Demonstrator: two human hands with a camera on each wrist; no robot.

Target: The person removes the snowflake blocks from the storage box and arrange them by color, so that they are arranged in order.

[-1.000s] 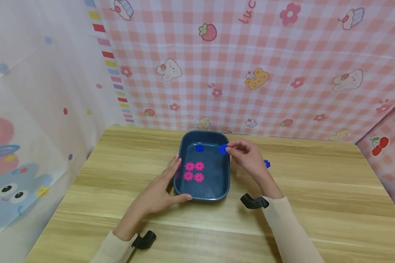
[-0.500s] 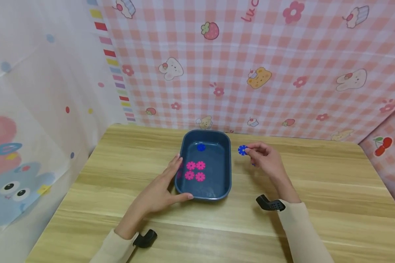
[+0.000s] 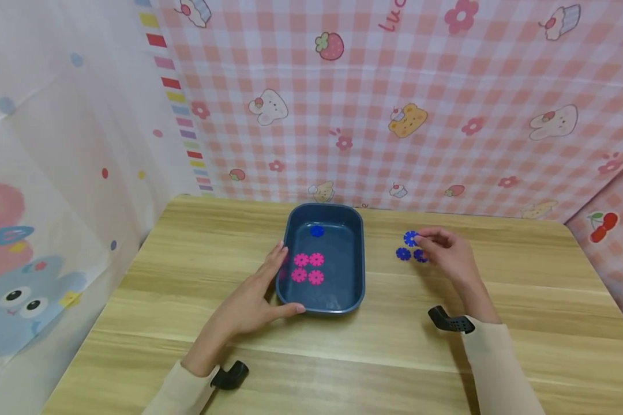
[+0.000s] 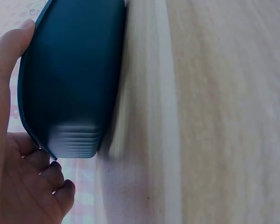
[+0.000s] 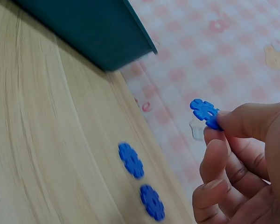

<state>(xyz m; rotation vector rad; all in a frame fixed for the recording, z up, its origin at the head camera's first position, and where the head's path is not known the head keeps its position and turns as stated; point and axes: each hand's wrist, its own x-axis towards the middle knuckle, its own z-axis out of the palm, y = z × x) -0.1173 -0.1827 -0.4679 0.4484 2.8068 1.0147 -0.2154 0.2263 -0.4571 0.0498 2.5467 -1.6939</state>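
The right hand (image 3: 449,253) pinches a blue notched disc (image 3: 411,238) between thumb and finger, held above the table in the right wrist view (image 5: 205,113). Two other blue discs lie on the table just below it, one at the left (image 3: 403,254) and one partly behind the fingers (image 3: 420,255). The left hand (image 3: 246,300) rests on the dark blue tray (image 3: 363,259), fingers along its left side and thumb at the near rim. Inside the tray lie several pink discs (image 3: 316,277) in a close group and one blue disc (image 3: 317,231) near the far end.
The wooden table (image 3: 316,357) ends at a pink checked cloth (image 3: 374,144) behind the tray. A white patterned cloth (image 3: 72,173) hangs at the left. Black wrist mounts (image 3: 231,376) sit at both sleeves.
The right hand has moved right, from over the tray's right rim to above the table, still pinching the blue disc. The left hand and the tray have stayed put.
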